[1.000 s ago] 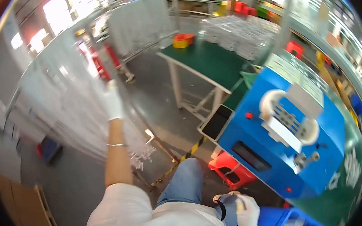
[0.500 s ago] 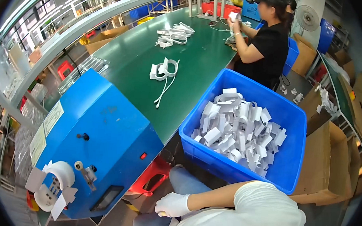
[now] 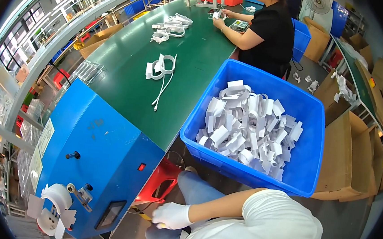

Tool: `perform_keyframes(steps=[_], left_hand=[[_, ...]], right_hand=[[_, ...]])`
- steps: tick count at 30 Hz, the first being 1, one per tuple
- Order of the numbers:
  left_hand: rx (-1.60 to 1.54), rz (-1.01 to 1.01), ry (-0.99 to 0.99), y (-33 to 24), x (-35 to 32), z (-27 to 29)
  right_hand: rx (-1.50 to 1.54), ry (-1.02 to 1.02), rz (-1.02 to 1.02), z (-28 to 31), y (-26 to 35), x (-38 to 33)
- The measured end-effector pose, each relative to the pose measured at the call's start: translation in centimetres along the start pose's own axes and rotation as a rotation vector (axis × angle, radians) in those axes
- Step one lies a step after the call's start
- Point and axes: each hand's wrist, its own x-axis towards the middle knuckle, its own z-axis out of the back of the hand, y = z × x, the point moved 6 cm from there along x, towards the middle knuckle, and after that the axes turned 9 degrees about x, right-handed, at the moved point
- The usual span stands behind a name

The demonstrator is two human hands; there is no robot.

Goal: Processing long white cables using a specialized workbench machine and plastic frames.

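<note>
Work in hand: the person's gloved hand (image 3: 171, 215), in a white glove, hangs low beside the knee, just in front of the red plastic stool (image 3: 161, 184). Which of the two hands it is cannot be told from this view; the other is out of sight.
Grip: the fingers curl loosely together; a sliver of yellow shows beneath them, too small to identify. Whether they clamp anything I cannot tell.
Stock position: the big blue plastic bin (image 3: 309, 142) stands at the table's near end, close by the person's shoulder, holding a deep heap of white banded cable bundles (image 3: 249, 128).
Progress: judged from the layout, most bundles wait in the bin; only a few white cable coils (image 3: 162, 67) lie out on the table, with more white coils farther up (image 3: 171, 27). The bulk appears undone.
Machine: blue box-shaped machine (image 3: 94, 157) with a white tape reel (image 3: 55, 207) at its front.
Surface: long green table (image 3: 196, 52), matte, largely bare.
Room: a co-worker in a black top (image 3: 270, 29) works at the far end; brown cardboard cartons (image 3: 350, 163) stand right.
</note>
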Motion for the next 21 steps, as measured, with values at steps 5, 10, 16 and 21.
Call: perform_keyframes(steps=[5, 10, 16, 21], left_hand=[[0.893, 0.388, -0.013, 14.4, 0.2, -6.7], [1.347, 0.295, 0.178, 19.8, 1.4, -4.9], [1.255, 0.323, 0.024, 19.1, 2.0, -7.4], [1.141, 0.349, -0.054, 19.1, 3.1, -8.2]], right_hand=[[0.276, -0.261, 0.211, 2.1, 3.6, 2.2], [0.623, -0.005, 0.253, -0.6, 5.2, 3.5], [0.741, 0.34, 0.26, 0.0, 9.7, 3.2], [0.665, 0.244, 0.341, 0.3, 5.2, 4.0]])
